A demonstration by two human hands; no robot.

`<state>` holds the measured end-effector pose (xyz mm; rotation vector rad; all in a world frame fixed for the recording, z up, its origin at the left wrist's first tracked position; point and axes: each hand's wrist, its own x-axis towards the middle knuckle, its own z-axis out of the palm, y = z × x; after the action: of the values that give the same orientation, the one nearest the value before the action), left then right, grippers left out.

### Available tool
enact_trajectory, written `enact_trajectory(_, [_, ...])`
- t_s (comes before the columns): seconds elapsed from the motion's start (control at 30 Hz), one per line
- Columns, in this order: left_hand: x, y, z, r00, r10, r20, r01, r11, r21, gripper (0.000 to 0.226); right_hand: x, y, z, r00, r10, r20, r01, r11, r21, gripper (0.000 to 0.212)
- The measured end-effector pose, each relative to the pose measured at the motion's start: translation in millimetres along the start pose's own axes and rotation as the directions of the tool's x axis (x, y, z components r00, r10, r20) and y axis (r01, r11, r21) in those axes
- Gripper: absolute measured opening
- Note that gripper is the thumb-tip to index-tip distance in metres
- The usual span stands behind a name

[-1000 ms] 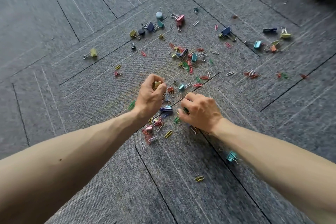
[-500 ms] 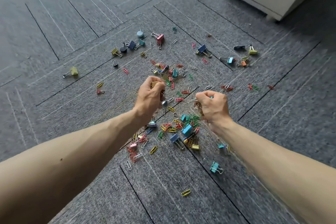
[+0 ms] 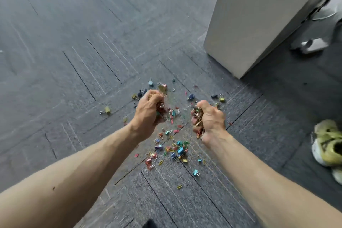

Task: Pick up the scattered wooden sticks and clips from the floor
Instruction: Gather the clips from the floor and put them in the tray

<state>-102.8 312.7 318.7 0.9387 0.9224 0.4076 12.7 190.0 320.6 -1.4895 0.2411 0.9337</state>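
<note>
Tightly, left hand (image 3: 148, 111) and right hand (image 3: 211, 118) each clutching bunched clips (image 3: 197, 115), more multicoloured ones scattered on grey carpet (image 3: 74, 98).

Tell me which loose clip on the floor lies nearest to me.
The yellow paper clip, alone on the carpet between the forearms: it lies closer to the camera than the teal binder clip and the rest of the scatter.

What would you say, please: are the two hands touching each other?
Apart. The head view shows carpet and scattered clips between the left hand and the right hand.
</note>
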Motion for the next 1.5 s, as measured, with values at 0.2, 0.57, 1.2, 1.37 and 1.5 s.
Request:
enact_trajectory(0.2, [-122.5, 191.4, 42.4, 0.999, -0.028, -0.026, 0.023, 0.983, -0.185, 0.014, -156.2, -166.2, 48.9, 0.996, 0.089, 0.021, -0.091, 0.987, 0.132, 0.014])
enact_trajectory(0.57, [-275.1, 406.1, 91.0, 0.999, 0.017, 0.042, 0.001, 0.915, -0.403, 0.008, -350.4, -344.5, 80.1, 0.992, 0.11, 0.064, -0.124, 0.944, 0.306, 0.013])
enact_trajectory(1.2, [-274.7, 420.8, 351.2, 0.969, 0.006, 0.247, 0.076, 0.944, -0.321, 0.009, -337.7, -493.0, -113.6, 0.998, -0.046, -0.034, 0.057, 0.828, 0.558, 0.014])
enact_trajectory(1.37, [-270.2, 409.8, 458.3, 0.951, -0.012, 0.309, 0.1, 0.958, -0.27, 0.014, -324.2, -537.5, -201.9, 0.99, -0.057, -0.126, 0.122, 0.789, 0.602, 0.011])
enact_trajectory(1.5, [-266.1, 397.7, 531.1, 0.927, -0.065, 0.37, 0.158, 0.961, -0.225, 0.016, -317.8, -565.8, -263.2, 0.978, -0.044, -0.203, 0.168, 0.745, 0.646, 0.011])
